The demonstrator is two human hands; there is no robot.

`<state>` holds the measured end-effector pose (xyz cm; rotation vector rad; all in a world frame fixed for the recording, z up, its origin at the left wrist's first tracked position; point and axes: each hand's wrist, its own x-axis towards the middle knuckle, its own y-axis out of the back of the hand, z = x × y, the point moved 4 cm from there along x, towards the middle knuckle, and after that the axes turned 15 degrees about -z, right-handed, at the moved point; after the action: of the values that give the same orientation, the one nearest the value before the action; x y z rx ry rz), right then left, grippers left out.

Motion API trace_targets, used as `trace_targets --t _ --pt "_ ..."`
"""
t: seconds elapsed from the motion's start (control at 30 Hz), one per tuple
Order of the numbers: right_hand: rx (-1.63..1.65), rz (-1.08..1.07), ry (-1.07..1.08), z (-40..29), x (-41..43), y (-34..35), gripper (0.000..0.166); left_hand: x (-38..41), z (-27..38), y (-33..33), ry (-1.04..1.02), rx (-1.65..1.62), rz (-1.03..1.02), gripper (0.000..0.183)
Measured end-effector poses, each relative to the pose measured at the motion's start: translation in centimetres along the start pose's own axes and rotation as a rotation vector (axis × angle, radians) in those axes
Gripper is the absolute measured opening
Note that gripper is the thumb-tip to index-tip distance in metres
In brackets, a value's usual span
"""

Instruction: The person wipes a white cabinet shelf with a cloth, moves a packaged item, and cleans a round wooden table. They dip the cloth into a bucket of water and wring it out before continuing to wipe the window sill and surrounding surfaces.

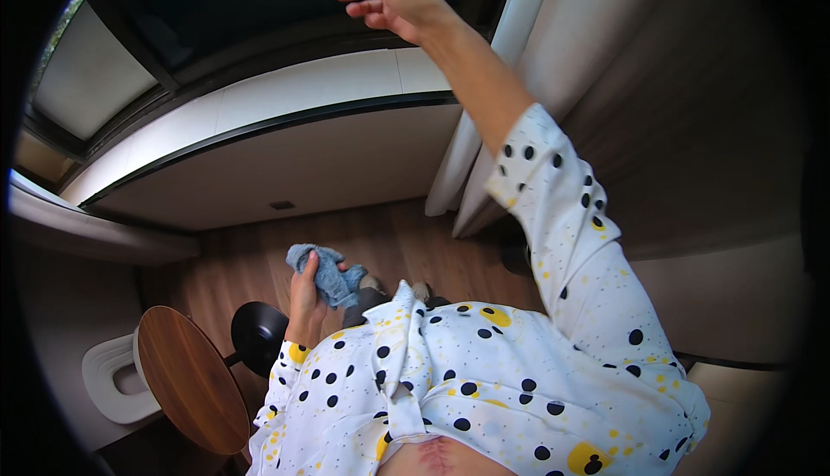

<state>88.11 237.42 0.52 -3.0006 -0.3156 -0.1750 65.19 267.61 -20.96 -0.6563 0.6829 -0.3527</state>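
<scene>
My left hand [309, 301] is low in front of me, closed on a crumpled blue cloth [331, 276] that hangs over the wood floor. Stretched far up and forward, my right hand [402, 2] has its fingers apart and holds nothing. It is in front of a dark window pane [272, 2], above the pale window sill [292, 82]; whether the fingertips touch the glass I cannot tell.
A pale curtain [551, 41] hangs at the right, and another [117, 239] at the left. A round wooden table [193, 379] with a black round base [260, 338] stands at lower left, beside a white chair [104, 379]. Below the sill is a wall panel [311, 165].
</scene>
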Motion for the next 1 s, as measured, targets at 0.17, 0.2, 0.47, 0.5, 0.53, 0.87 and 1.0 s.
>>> trace_targets --t 0.17,0.2,0.47,0.5,0.53,0.87,1.0 --pt "0.322 0.484 -0.064 3.2 -1.6 10.9 0.015 1.7 0.9 -4.8 0.047 0.125 -0.065 0.028" --pt "0.345 0.549 -0.061 3.6 -5.9 14.0 0.015 -0.2 -0.3 -6.4 0.068 0.156 -0.078 0.029" --pt "0.321 0.893 -0.105 -0.7 -26.1 27.6 0.014 2.8 1.5 -7.6 0.176 0.295 -0.197 0.031" --pt "0.289 0.933 -0.126 -1.9 -28.6 28.0 0.014 3.3 1.6 -7.6 0.211 0.291 -0.210 0.031" --pt "0.258 0.968 -0.148 -3.1 -31.1 28.5 0.015 3.6 2.2 -8.3 0.233 0.335 -0.210 0.031" --pt "0.113 1.407 -0.235 -12.2 -48.9 20.3 0.023 3.9 4.8 -11.1 0.410 0.155 -0.386 0.030" --pt "-0.173 1.009 -0.470 -11.9 -46.1 15.5 0.036 3.1 4.6 -10.9 0.318 0.134 -0.360 0.027"
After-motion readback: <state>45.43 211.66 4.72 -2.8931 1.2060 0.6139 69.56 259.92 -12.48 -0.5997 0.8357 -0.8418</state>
